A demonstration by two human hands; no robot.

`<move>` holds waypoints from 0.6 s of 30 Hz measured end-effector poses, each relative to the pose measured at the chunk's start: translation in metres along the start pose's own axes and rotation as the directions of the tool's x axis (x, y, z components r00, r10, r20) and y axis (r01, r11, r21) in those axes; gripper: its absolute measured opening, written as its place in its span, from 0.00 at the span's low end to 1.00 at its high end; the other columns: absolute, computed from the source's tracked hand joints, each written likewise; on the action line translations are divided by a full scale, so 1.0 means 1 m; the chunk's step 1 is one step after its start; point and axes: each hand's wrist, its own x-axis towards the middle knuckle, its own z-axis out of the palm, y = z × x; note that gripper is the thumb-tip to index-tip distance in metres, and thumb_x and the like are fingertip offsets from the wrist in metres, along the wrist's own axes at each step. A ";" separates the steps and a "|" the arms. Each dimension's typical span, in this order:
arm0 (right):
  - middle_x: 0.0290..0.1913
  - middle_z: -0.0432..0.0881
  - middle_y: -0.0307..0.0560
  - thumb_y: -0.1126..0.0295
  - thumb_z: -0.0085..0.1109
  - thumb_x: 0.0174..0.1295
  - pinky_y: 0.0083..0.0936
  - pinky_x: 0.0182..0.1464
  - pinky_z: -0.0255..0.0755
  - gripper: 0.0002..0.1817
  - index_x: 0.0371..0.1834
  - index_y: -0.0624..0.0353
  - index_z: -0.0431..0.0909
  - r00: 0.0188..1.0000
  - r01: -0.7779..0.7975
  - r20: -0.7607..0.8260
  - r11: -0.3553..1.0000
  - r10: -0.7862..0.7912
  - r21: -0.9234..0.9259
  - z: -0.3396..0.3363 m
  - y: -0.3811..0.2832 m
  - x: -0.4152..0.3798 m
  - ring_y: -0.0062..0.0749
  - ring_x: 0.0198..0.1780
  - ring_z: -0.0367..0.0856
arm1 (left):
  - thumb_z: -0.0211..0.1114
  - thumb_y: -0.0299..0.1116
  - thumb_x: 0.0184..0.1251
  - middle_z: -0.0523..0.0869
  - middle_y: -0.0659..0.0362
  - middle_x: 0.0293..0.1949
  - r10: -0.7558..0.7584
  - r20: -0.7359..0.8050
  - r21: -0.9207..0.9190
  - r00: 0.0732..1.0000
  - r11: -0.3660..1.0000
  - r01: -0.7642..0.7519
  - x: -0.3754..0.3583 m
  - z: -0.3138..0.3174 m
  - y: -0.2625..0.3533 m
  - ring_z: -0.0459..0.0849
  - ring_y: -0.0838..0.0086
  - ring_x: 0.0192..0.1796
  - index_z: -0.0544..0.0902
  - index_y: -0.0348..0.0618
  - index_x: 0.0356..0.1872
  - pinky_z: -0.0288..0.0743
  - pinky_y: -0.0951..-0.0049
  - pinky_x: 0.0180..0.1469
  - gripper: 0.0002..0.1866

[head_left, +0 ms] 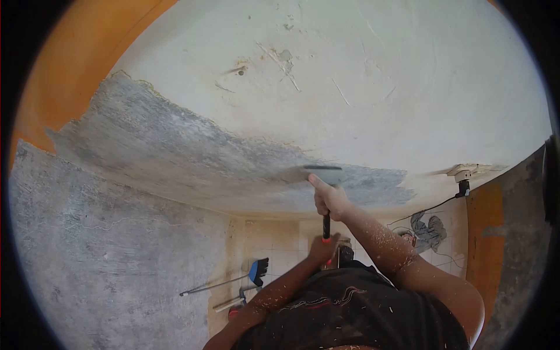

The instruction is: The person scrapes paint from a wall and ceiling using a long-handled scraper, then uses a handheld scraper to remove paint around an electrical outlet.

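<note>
A long-handled scraper (328, 174) has its wide, pale blade up against the wall (245, 122), at the border between peeling cream paint and bare grey plaster. My right hand (332, 201) is closed around it just below the blade, with the thumb stretched up toward the blade. Lower down, close to my body, my left hand (322, 251) wraps around the black and red handle. Pale flakes speckle both forearms and my dark shirt (356, 309).
At right, a wall socket (464, 170) holds a black plug (463, 188) whose cord runs down to the tiled floor. A grey cloth (430, 232) lies there. A blue and black broom (256, 272) is on the floor at left, beside a stripped side wall (111, 245).
</note>
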 end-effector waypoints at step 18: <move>0.08 0.56 0.33 0.49 0.60 0.55 0.20 0.12 0.47 0.27 0.08 0.48 0.58 0.993 -0.101 0.081 0.987 0.092 0.126 0.001 -0.001 -0.001 0.21 0.08 0.53 | 0.61 0.39 0.61 0.67 0.68 0.10 -0.030 0.050 -0.078 0.998 0.996 0.034 -0.009 -0.007 0.016 0.68 0.82 0.11 0.69 0.46 0.13 0.59 0.77 0.14 0.19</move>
